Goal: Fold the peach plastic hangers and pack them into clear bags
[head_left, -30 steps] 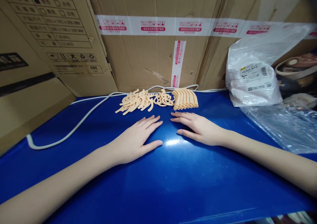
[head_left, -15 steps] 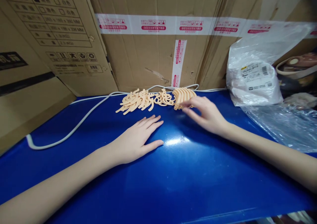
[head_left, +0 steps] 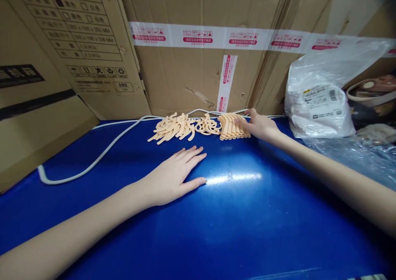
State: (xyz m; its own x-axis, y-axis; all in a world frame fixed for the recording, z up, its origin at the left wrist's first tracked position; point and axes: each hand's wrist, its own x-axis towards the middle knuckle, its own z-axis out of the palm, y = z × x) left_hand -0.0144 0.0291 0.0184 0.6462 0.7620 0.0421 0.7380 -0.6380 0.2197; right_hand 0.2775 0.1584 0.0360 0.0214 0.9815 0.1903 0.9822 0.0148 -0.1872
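Note:
My left hand (head_left: 173, 175) lies palm down on the blue tabletop (head_left: 198, 230), fingers stretched and thumb apart, with nothing in it. My right hand (head_left: 262, 126) is at the right end of a neat row of curved beige strips (head_left: 230, 127). Its thumb reaches over the strips and a finger extends behind them; the other fingers are partly hidden. Left of the row is a small heap of curled beige pieces (head_left: 207, 125). Beside that lies a looser pile of wavy beige strips (head_left: 173, 128), beyond my left fingertips.
A white cable (head_left: 105, 150) runs along the back and bends down the left side. Cardboard boxes (head_left: 192, 78) stand behind and at left. On the right are a white plastic bag (head_left: 321, 111) with a label and clear plastic film (head_left: 355, 156).
My right hand has moved from the front of the beige row to its right end, further back. My left hand stays flat on the table. The view has shifted slightly.

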